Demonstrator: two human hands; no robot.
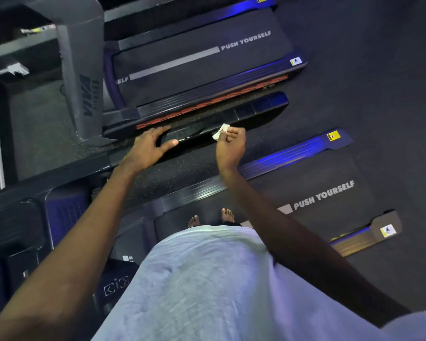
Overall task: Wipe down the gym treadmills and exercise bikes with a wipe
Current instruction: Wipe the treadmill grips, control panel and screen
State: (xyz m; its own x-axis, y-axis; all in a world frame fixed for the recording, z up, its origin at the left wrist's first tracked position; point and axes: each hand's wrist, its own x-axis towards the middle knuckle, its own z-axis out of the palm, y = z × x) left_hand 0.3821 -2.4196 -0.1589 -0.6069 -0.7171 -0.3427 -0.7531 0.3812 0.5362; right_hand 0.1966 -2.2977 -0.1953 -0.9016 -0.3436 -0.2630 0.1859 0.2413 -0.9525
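You are on the handrail step. Your right hand (231, 143) pinches the crumpled wipe (220, 131) in curled fingers, with the wipe pressed on the black rail (256, 109) that runs between the near treadmill (330, 207) you stand on and the far treadmill (194, 70). Your left hand (148, 146) is spread flat, fingers straight, and seems to rest on the rail's left part. I'd say the rail's right stretch is still to do. Next, draw the wipe rightward along it under steady pressure, then turn to the console.
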